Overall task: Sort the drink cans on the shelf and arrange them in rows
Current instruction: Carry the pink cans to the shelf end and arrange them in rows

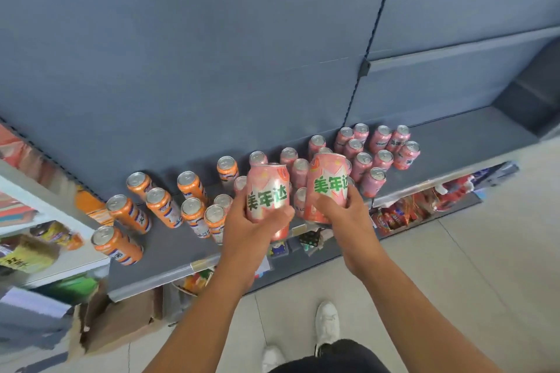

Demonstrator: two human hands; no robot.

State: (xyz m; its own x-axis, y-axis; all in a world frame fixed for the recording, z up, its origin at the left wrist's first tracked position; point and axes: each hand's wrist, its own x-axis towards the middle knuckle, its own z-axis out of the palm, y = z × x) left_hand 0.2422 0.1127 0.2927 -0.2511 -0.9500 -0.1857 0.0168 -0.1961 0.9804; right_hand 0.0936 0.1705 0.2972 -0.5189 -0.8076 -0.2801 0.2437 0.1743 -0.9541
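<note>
Both arms reach forward over the shelf's front edge. The left hand [248, 230] wraps its fingers round a pink can [268, 188] from below, thumb across the front. The right hand [348, 215] clasps a second pink can [328, 185] just beside it. Both are glossy metal cylinders, held upright above the grey shelf [454, 136], each printed with green characters 美年达. Slim orange cans [130, 212] stand loosely at the left, and pink cans [381, 157] cluster at the right, all with silver tops
</note>
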